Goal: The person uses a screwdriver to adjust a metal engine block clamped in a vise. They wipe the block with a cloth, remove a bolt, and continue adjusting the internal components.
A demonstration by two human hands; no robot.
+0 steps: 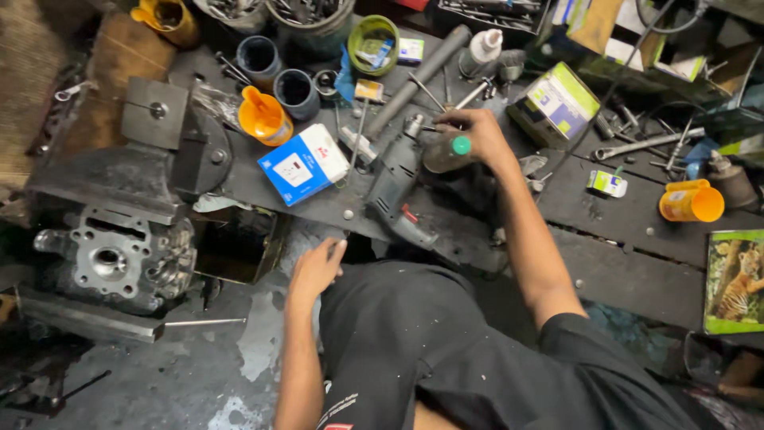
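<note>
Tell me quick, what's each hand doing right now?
Left hand: open, holding nothing, fingers resting at the workbench edge.
Right hand: closed around a small bottle with a green cap, just above the electric drill.

Blue-and-white carton [303, 164] lies flat on dark bench just right of orange funnel [263, 116]. Green-topped box [557, 104] with blue-white label tilted near bench's far right. Small green-white pack [607, 183] on bench near orange cup [691, 201]. Small white-blue box [411, 50] beside green bowl [372, 43]. Green-bordered tiger picture [734, 282] at right edge.
</note>
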